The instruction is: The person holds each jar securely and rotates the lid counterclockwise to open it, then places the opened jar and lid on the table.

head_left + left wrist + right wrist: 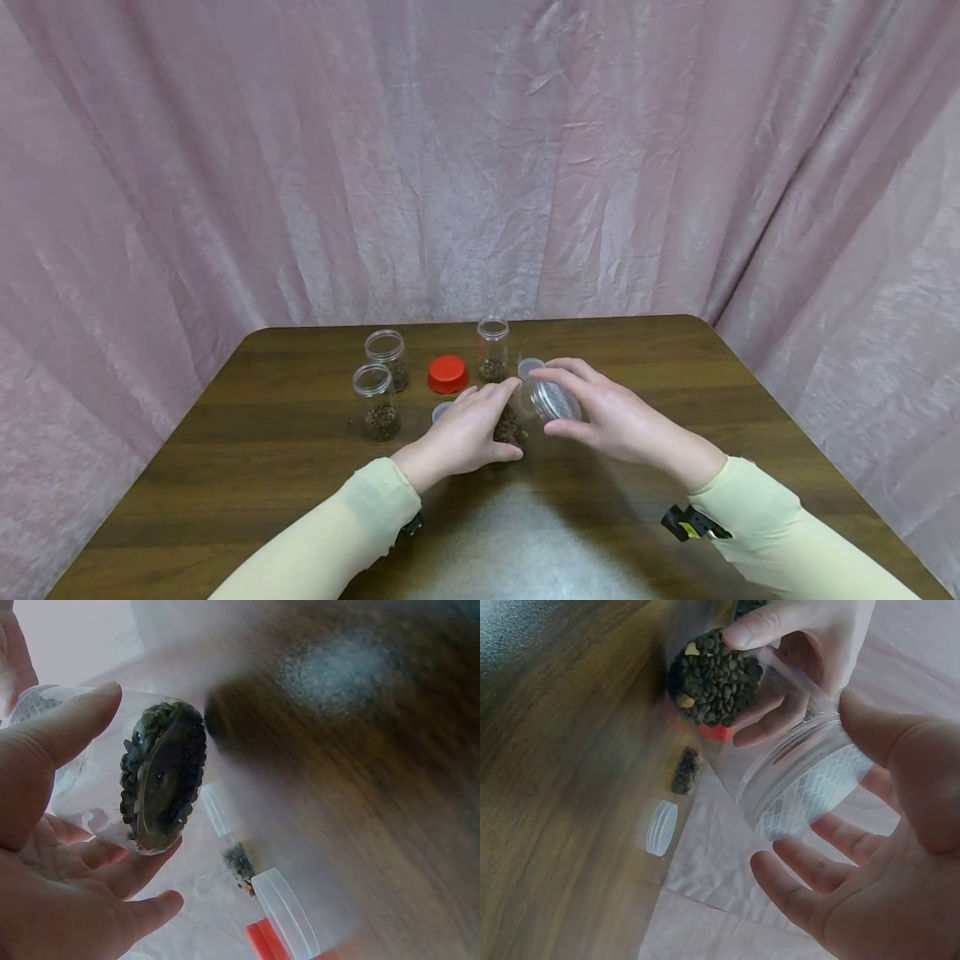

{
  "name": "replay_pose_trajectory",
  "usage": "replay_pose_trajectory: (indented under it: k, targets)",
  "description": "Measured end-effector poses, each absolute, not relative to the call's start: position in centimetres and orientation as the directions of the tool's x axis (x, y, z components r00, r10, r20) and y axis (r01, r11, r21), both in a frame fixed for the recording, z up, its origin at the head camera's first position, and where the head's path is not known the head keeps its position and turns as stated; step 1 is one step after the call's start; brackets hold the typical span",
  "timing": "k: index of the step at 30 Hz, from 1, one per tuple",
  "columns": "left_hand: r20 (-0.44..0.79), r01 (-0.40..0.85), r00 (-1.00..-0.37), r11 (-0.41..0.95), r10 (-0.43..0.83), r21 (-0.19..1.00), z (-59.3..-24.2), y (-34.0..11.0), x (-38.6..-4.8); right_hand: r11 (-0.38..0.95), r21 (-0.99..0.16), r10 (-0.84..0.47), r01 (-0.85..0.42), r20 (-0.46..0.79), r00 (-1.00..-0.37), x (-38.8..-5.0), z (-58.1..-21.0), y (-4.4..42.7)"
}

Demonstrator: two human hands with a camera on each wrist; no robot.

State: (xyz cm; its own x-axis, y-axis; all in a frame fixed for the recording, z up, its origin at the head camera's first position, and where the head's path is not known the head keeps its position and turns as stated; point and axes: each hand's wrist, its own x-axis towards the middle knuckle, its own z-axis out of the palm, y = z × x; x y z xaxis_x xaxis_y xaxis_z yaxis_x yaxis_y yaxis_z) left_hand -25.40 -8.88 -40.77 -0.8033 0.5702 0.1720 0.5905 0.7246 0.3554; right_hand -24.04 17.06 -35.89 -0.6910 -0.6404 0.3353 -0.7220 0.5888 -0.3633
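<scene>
My left hand [467, 433] holds a clear jar [511, 427] round its body, thumb on one side and fingers on the other. Dark pellets fill the base end of the jar [718, 684], with a few pale bits among them. It lies tilted, its mouth end towards my right hand [618, 415]. A silvery printed disc [814, 796] covers that end. The thumb and fingers of my right hand span the rim round this disc; the exact finger contact on the far side is hard to tell.
Two open clear jars with dark pellets, a front jar [381, 408] and a rear jar [390, 354], stand left. Another open jar [492, 354] stands behind my hands. A red cap [447, 375] and two translucent lids [530, 367] lie nearby on the wooden table [262, 492].
</scene>
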Motion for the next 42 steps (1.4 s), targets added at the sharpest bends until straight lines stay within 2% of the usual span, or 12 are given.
replay_pose_trajectory:
  k: [3,9,13,32,42]
  targets:
    - [0.164,0.582,-0.808,0.727,0.565,0.364,-40.74,-8.85,-25.38,0.615,-0.385,-0.604,-0.688,0.331,-0.725,-23.98,-35.76,17.07]
    - [0.168,0.584,-0.807,0.726,0.566,0.362,-40.71,-8.78,-25.4,0.721,-0.418,-0.473,-0.552,0.285,-0.834,-23.85,-35.19,16.94]
    - [0.179,0.593,-0.802,0.723,0.57,0.356,-40.79,-8.78,-25.42,0.75,-0.423,-0.449,-0.508,0.238,-0.861,-23.88,-35.14,16.9]
    - [0.188,0.598,-0.798,0.714,0.572,0.365,-40.95,-8.88,-25.43,0.715,-0.439,-0.482,-0.544,0.255,-0.838,-23.95,-35.69,16.96]
    - [0.22,0.626,-0.778,0.695,0.588,0.354,-40.84,-8.91,-25.49,0.66,-0.441,-0.554,-0.608,0.262,-0.791,-23.92,-35.57,17.47]
